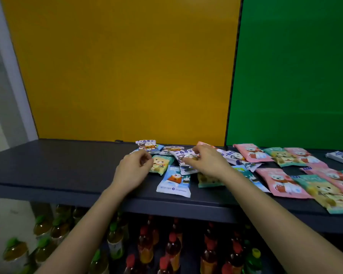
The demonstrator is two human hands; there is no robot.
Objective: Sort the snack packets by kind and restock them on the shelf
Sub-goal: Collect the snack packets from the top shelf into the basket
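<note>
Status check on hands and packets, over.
Right hand pinching white packet. Left hand at teal packet, grip unclear. Mixed packets unsorted on shelf.

Yellow and green panels rising behind a dark shelf

A yellow back panel is filling the left and middle, and a green back panel is taking the right, with a thin dark strip running upright between them. A dark grey shelf is stretching across in front of both. At the far left a pale wall is slanting away. Underneath, green-capped bottles and red-capped bottles are standing in dim light.
</note>
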